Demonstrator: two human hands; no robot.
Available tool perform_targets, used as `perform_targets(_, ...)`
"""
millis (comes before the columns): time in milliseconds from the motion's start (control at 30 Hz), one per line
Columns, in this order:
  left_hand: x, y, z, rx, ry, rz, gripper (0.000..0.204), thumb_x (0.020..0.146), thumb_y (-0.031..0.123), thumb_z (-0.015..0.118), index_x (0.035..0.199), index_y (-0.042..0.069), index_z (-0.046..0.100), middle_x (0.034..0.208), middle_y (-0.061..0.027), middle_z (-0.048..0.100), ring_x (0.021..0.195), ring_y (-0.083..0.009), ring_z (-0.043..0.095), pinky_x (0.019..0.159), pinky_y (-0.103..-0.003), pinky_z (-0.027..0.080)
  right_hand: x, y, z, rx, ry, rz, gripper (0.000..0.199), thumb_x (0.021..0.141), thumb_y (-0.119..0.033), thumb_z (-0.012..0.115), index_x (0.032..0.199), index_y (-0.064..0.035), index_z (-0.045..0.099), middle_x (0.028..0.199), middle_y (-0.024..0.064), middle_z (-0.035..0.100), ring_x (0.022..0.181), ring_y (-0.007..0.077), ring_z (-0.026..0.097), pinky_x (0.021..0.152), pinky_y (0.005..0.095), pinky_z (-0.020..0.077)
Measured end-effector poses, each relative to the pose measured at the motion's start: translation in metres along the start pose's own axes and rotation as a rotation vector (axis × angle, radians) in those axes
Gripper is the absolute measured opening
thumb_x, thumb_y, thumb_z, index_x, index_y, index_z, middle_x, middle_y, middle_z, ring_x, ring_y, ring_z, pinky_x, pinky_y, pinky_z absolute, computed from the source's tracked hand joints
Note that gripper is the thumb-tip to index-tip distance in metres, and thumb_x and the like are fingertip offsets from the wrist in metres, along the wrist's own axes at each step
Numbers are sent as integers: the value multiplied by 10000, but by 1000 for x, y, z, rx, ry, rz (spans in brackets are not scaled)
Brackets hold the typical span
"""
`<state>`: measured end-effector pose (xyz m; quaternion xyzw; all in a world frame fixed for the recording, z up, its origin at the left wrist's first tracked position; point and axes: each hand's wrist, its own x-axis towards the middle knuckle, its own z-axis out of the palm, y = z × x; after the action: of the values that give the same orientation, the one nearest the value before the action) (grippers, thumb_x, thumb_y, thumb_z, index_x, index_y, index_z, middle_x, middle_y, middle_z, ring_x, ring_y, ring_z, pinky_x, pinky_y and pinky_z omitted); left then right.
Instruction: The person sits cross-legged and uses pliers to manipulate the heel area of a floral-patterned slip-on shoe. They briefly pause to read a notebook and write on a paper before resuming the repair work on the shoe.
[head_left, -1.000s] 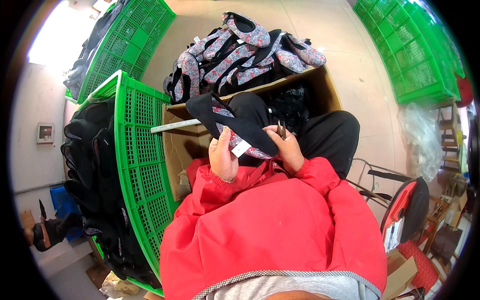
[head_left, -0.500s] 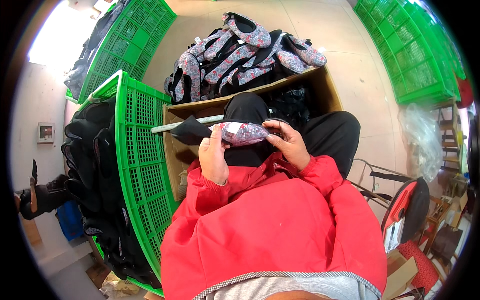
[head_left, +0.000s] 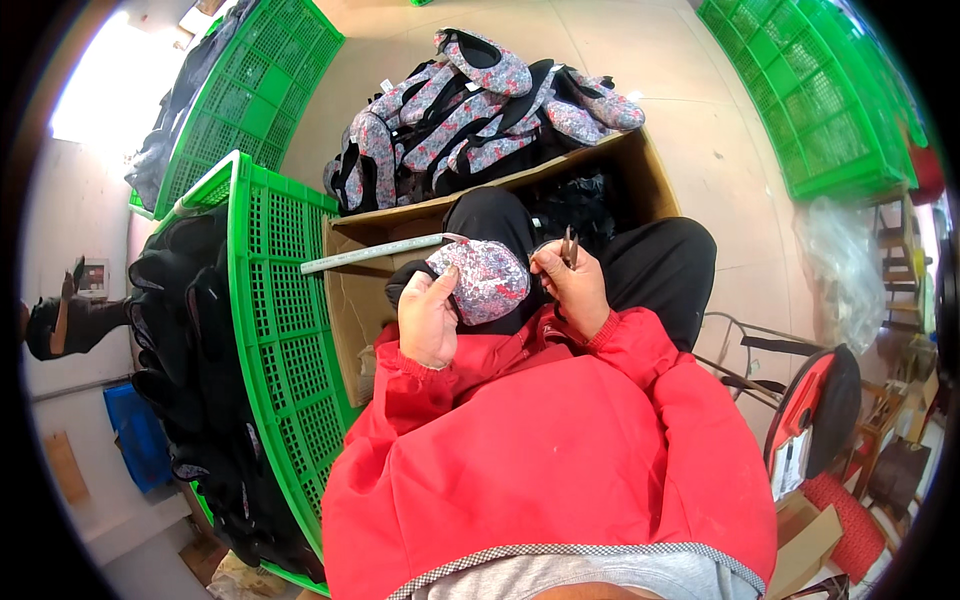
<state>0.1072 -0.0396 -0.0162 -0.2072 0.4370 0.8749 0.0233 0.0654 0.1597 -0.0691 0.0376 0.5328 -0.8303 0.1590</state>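
My left hand [head_left: 430, 318] grips a fabric slipper [head_left: 485, 283] with a grey, red and white floral toe, its thumb on top. The rounded toe faces up and to the right, while the slipper's black part lies mostly behind my fingers. Just right of the toe, my right hand [head_left: 577, 290] is closed around small dark thread snips [head_left: 569, 247], blades pointing up. The handles are hidden in the palm. Both hands are above my lap, at the near side of an open cardboard box [head_left: 655, 165].
Floral slippers [head_left: 430, 135] are heaped beyond the box. A pale bar [head_left: 375, 254] crosses the box's left side. At left stands a green crate [head_left: 290, 330] of black slippers [head_left: 190, 330]; another green crate [head_left: 800, 110] is far right. A round-backed folding chair [head_left: 815, 410] stands right.
The slipper has turned from a side-on pose to show its floral toe. My right hand has let go of it and moved slightly away, and the snips' blades now show.
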Motion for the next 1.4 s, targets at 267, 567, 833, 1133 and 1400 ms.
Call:
perform_targets(267,-2,-25,-5,6,37,64,274,983,28,527,1245,-48,504,1195,-130,630,1091,-219,624,967,-364,497,7,-21,-11,-133,-47,28,156,950,-183,658,967,-29,677,911,14,680,734,46,570,632,192,441)
perform_targets(567,-14,-50,5,124,77,171,225,946,-2,588,1165,-23,542,1128,-103,643,1000,-151,624,903,-294,499,17,-49,-4,-341,-269,98,152,909,-87,692,1018,19,692,905,-2,651,786,60,591,682,209,474)
perform_targets(833,-15,-56,9,182,81,210,173,932,-15,613,1096,1,564,1050,-65,654,933,-113,621,840,-256,495,21,-39,0,-733,-245,-161,102,868,-74,704,878,17,657,782,49,609,721,100,561,647,269,449)
perform_targets(1133,-16,-64,-3,338,27,216,194,943,-28,586,1135,-7,560,1064,-75,655,946,-122,624,842,-273,503,28,-22,-15,-680,-31,-196,139,895,-95,681,858,1,588,762,19,580,701,77,505,647,255,432)
perform_targets(1400,-13,-68,-7,377,43,189,193,948,-24,581,1139,-13,553,1061,-72,653,940,-110,619,832,-259,497,17,-57,-16,-862,-339,-141,118,880,-128,693,903,-12,708,754,79,658,660,158,601,608,291,473)
